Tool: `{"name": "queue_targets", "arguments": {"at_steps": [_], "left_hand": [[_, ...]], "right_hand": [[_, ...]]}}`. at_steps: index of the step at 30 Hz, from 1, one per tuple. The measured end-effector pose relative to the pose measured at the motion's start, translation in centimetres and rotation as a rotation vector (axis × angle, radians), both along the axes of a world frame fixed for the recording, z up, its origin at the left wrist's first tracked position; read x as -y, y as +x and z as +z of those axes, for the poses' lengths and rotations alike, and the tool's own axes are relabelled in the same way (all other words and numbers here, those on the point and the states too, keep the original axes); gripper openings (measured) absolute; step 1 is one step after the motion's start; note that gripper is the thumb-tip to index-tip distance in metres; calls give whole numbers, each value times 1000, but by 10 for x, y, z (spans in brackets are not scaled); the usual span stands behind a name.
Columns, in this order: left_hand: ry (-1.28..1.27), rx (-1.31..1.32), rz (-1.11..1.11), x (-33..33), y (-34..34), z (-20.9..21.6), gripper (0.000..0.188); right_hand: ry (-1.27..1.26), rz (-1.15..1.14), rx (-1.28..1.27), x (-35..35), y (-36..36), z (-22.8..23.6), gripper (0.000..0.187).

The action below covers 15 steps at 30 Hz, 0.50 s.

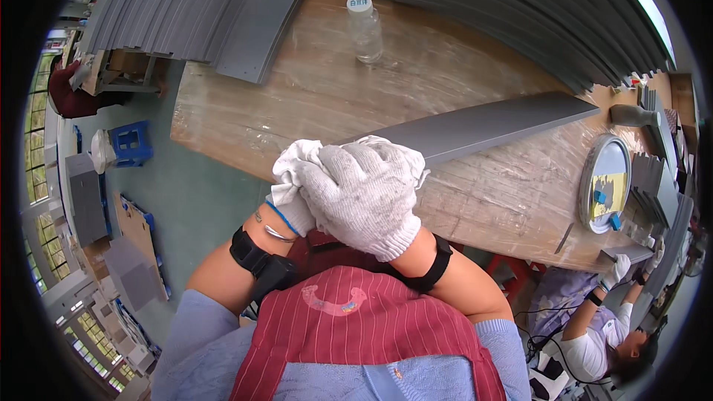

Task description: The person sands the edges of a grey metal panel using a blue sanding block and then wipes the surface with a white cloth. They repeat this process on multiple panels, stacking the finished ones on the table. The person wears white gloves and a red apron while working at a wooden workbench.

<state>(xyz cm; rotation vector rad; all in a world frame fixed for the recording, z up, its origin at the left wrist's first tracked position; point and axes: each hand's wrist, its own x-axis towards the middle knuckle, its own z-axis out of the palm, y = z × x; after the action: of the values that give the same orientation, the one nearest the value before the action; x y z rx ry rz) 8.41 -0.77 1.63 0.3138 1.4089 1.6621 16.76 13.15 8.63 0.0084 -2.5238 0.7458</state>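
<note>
Both my hands wear whitish knit gloves and meet at the near left end of a long grey board point(490, 125), which lies slantwise on the table. My right hand point(364, 193) lies on top, its fingers bent over a crumpled white cloth point(295, 160) that covers the board's end. Cloth edges show on both sides of this hand. Beneath it, my left hand point(296, 212) shows only the glove's wrist part and its blue cuff edge; its fingers are hidden.
The table point(223, 115) is covered in clear film. A clear bottle with a white lid point(365, 33) stands beyond the board. Stacked grey boards point(512, 7) fill the far side. A round lid-like tray point(605, 182) lies right. A co-worker point(594, 334) works at lower right; a blue stool point(131, 144) stands left.
</note>
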Motion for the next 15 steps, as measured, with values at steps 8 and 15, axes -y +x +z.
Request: {"name": "queue_targets", "arguments": {"at_steps": [8,15], "left_hand": [[-397,887,342,-14,-6,50,28],[-429,755,325,-21,-20,46,20]], "right_hand": [[221,-470,-83,-188,69,-56,26],[-143,-1068,28,-290,115,-32,25]]}}
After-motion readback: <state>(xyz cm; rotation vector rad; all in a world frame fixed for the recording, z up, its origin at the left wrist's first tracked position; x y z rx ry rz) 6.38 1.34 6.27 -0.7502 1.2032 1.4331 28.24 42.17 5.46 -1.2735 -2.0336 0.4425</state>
